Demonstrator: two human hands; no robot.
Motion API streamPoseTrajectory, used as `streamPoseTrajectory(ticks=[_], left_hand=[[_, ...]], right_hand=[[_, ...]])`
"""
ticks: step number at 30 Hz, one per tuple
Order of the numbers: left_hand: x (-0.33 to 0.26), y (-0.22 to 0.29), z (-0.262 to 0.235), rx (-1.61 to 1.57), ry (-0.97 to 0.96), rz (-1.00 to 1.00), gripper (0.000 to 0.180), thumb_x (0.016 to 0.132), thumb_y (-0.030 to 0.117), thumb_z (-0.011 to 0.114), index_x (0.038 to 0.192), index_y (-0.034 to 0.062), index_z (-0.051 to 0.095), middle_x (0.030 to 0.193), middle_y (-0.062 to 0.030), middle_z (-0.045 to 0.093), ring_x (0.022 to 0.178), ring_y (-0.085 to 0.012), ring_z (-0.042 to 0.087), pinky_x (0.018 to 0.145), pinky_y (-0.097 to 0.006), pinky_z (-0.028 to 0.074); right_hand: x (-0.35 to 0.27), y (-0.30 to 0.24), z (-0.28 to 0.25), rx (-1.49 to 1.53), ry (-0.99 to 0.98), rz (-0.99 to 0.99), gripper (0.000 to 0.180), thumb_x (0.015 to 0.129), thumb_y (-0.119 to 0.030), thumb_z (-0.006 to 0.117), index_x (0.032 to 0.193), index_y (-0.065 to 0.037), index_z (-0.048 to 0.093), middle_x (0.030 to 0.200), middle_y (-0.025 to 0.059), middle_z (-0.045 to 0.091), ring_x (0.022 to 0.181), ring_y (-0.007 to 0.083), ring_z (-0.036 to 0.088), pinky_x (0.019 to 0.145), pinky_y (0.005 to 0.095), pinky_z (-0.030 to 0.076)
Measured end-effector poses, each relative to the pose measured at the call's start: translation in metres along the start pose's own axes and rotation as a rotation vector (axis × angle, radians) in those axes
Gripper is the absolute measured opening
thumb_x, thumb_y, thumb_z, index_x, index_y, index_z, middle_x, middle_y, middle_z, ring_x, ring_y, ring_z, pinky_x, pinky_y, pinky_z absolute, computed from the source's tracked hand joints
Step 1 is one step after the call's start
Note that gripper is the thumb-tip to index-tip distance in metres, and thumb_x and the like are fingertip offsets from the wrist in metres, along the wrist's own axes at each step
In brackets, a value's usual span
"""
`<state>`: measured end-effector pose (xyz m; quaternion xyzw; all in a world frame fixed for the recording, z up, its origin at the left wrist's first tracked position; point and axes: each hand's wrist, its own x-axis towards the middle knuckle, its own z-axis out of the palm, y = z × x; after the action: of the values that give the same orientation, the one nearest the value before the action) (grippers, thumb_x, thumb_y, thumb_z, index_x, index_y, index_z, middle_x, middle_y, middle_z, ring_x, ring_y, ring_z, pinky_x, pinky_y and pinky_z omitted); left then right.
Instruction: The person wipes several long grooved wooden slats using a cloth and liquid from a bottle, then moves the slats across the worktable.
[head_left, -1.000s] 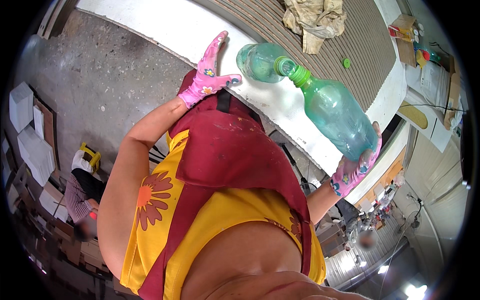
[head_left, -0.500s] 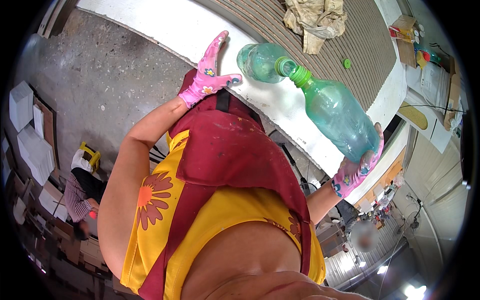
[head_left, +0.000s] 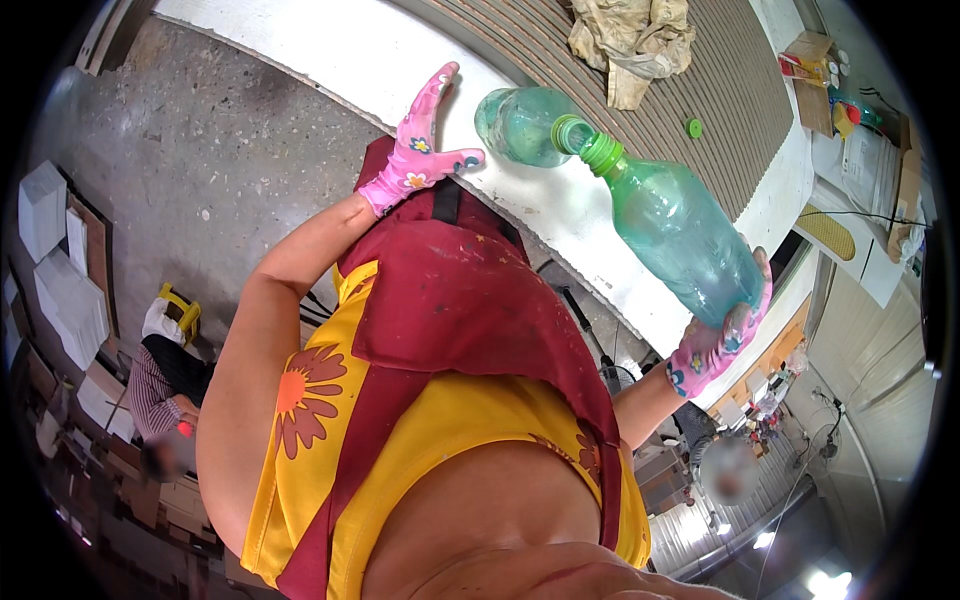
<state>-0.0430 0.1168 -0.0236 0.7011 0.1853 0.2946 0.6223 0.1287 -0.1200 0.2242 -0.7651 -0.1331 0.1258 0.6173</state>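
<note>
My right hand [head_left: 712, 352], in a pink flowered glove, grips the base of a clear green plastic bottle [head_left: 682, 232]. That bottle is tilted, its neck pointing left to the mouth of a second green bottle [head_left: 522, 126], which stands on the white table edge. A thin clear stream seems to run between the two mouths. My left hand [head_left: 420, 145], gloved alike, is held with thumb and fingers apart beside the standing bottle, not touching it. A loose green cap [head_left: 694, 128] lies on the ribbed brown sheets.
A crumpled beige cloth [head_left: 632, 42] lies on the stack of ribbed sheets [head_left: 735, 85]. The white table [head_left: 330, 62] runs diagonally in front of me. One person [head_left: 160, 390] is at work far left, another [head_left: 715, 465] at lower right. Boxes and tools fill the right side.
The tilted bottle and my right hand have shifted very slightly to the right. My left hand and the standing bottle hold almost the same place.
</note>
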Motion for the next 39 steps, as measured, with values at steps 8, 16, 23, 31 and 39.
streamPoseTrajectory(ticks=[8, 16, 23, 31, 39], left_hand=[[-0.001, -0.001, 0.000, -0.014, 0.006, 0.006, 0.100, 0.064, 0.017, 0.081, 0.140, 0.0016, 0.018, 0.144, -0.0151, 0.025, 0.131, -0.0280, 0.029, 0.110, -0.040, 0.024], [0.000, -0.003, 0.003, 0.004, 0.043, 0.024, 0.099, 0.063, 0.027, 0.081, 0.140, 0.0027, 0.022, 0.141, -0.0152, 0.031, 0.128, -0.0282, 0.035, 0.107, -0.038, 0.028], [0.000, -0.006, 0.003, 0.032, 0.055, 0.028, 0.100, 0.062, 0.032, 0.081, 0.139, 0.0027, 0.024, 0.139, -0.0156, 0.035, 0.126, -0.0283, 0.038, 0.105, -0.037, 0.031], [0.000, -0.002, 0.002, 0.007, 0.053, 0.009, 0.100, 0.063, 0.033, 0.080, 0.139, 0.0016, 0.024, 0.139, -0.0161, 0.034, 0.127, -0.0283, 0.037, 0.105, -0.037, 0.031], [0.001, 0.000, 0.000, 0.035, 0.039, 0.001, 0.100, 0.064, 0.032, 0.080, 0.139, 0.0010, 0.023, 0.139, -0.0160, 0.034, 0.127, -0.0283, 0.037, 0.106, -0.037, 0.030]], right_hand=[[0.003, 0.005, -0.012, 0.003, -0.101, -0.033, 0.083, 0.071, -0.043, 0.070, 0.131, 0.002, 0.034, 0.128, 0.0238, 0.042, 0.118, 0.0336, 0.045, 0.099, 0.0435, 0.039], [0.006, 0.004, -0.014, 0.000, -0.095, -0.025, 0.084, 0.071, -0.043, 0.071, 0.131, 0.002, 0.034, 0.129, 0.0242, 0.042, 0.117, 0.0341, 0.046, 0.097, 0.0440, 0.041], [0.007, 0.002, -0.013, 0.001, -0.101, -0.036, 0.086, 0.069, -0.044, 0.072, 0.131, 0.002, 0.034, 0.128, 0.0238, 0.043, 0.117, 0.0334, 0.047, 0.097, 0.0435, 0.042], [0.006, -0.011, 0.000, -0.063, -0.032, -0.028, 0.088, 0.062, -0.051, 0.076, 0.124, 0.000, 0.041, 0.122, 0.0183, 0.050, 0.110, 0.0282, 0.051, 0.086, 0.0367, 0.047], [0.010, -0.012, -0.004, -0.079, -0.066, -0.046, 0.087, 0.064, -0.051, 0.075, 0.126, 0.000, 0.041, 0.122, 0.0186, 0.050, 0.110, 0.0288, 0.051, 0.086, 0.0366, 0.046]])
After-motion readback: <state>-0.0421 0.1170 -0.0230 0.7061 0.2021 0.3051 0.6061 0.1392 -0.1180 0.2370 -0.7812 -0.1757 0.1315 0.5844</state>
